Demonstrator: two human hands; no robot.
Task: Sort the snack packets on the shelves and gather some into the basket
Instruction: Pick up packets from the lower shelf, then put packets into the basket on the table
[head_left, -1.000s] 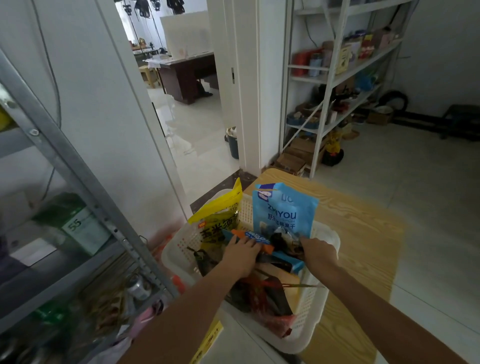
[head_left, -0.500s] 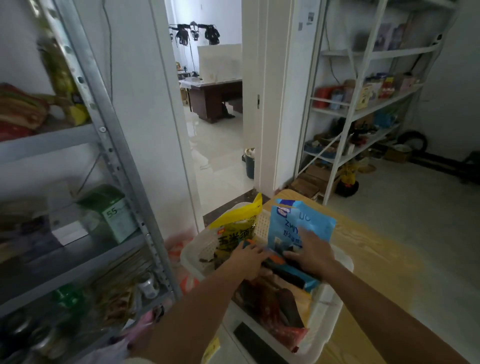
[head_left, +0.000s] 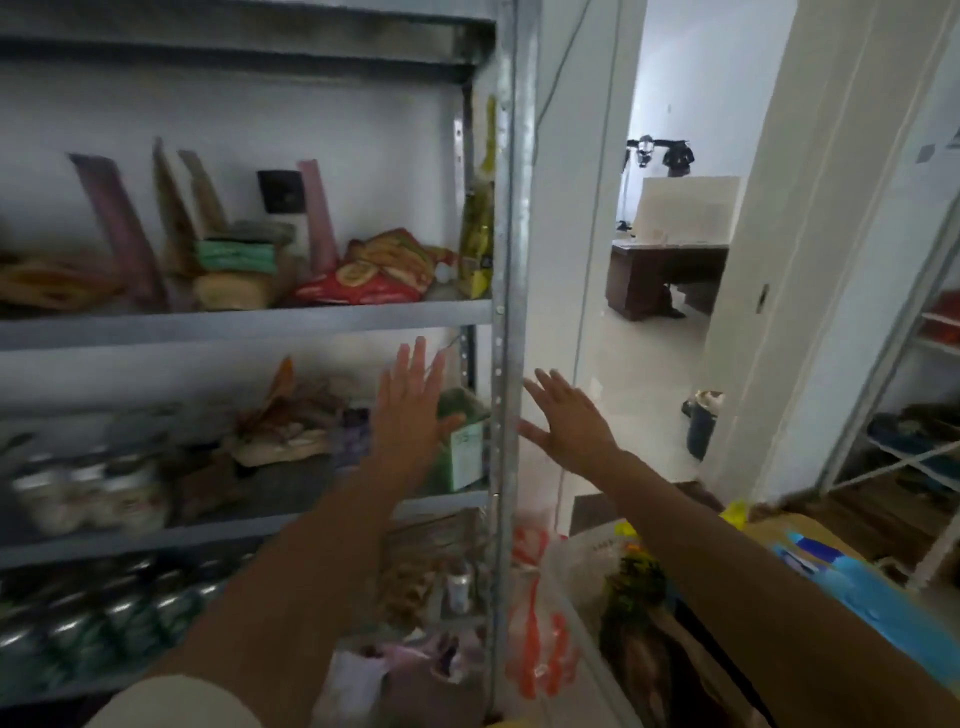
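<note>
Filling view from 9 o'clock: metal rack (head_left: 506, 260), shelves loaded with blurred snack packets. Basket (head_left: 587, 556) at 5 o'clock, just beside rack post, holds blue packet (head_left: 857, 587) and darker packets. Red packet (head_left: 363, 280) lies on upper shelf; yellow packet (head_left: 480, 234) upright at its 3 o'clock, against post. Green box (head_left: 465, 457) on middle shelf, partly behind left grip (head_left: 410, 405): fingers straight, holding nothing. Right grip (head_left: 571, 421) at post's 3 o'clock, fingers spread, empty.
</note>
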